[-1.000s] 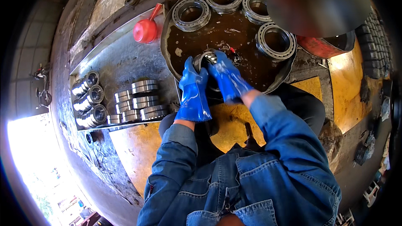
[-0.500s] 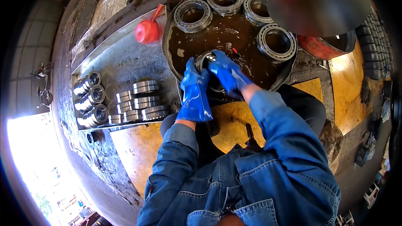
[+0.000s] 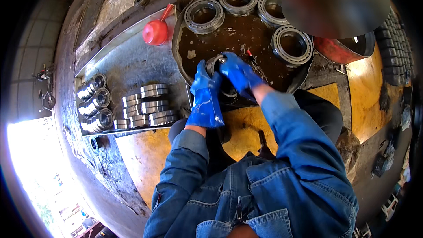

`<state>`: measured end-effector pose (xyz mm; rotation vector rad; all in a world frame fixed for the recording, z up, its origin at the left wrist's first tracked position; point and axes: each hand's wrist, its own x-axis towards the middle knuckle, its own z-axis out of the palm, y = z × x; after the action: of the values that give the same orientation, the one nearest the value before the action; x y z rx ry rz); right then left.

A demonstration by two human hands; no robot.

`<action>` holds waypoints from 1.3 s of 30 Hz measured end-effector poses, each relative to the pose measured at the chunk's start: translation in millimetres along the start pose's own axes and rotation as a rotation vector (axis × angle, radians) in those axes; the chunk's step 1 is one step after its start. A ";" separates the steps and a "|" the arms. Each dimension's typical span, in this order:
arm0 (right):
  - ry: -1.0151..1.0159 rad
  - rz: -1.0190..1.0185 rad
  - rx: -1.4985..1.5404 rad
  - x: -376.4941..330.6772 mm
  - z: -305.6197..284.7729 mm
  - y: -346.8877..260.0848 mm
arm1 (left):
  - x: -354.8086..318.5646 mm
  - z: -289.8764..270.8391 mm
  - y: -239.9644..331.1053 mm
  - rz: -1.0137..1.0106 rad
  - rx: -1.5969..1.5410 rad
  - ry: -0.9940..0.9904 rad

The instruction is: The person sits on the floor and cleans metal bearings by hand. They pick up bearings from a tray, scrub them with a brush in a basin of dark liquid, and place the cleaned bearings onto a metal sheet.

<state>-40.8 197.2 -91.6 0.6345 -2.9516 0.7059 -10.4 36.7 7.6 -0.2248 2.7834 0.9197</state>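
Both my hands wear blue rubber gloves and hold a metal bearing [image 3: 212, 66] over the near side of a round basin [image 3: 176, 57] of dark brown liquid. My left hand [image 3: 205, 92] grips the bearing's left side, fingers pointing up. My right hand [image 3: 240, 74] is closed over its right upper edge; its fingertips are partly hidden. Below the hands, another metal ring [image 3: 229, 91] shows only in part. Several large roller bearings [image 3: 204, 16] sit along the basin's far and right sides. A small red piece [image 3: 249, 53] lies in the liquid.
Left of the basin, a metal tray [image 3: 128, 68] carries stacked shiny bearing rings [image 3: 154, 90], rows of bearings [image 3: 97, 101] and a red dipper [image 3: 155, 33]. A red drum [image 3: 341, 50] stands at the right, near stacked dark parts [image 3: 394, 53]. Yellow boards [image 3: 145, 154] lie on the floor.
My right hand's fingers have shifted slightly on the bearing, and less of its shiny metal shows between the gloves. My left hand keeps its hold.
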 end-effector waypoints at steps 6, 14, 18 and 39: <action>-0.196 0.846 0.494 -15.3 -93.4 -100.2 | -9.4 -14.0 -19.7 -0.076 -0.030 0.019; -0.308 0.432 0.949 27.2 -58.3 -30.5 | 0.0 -4.4 -13.7 -0.076 0.023 -0.002; 0.076 0.758 0.666 -25.6 -31.1 -69.1 | -6.5 -10.3 -11.2 -0.013 -0.070 0.026; -0.212 0.832 0.404 -4.3 -78.8 -88.0 | -13.3 -20.7 -9.8 -0.056 -0.065 0.030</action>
<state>-6.1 162.1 15.9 -0.6264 -3.2314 1.3671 1.5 17.5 21.4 -0.3272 2.7621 1.0019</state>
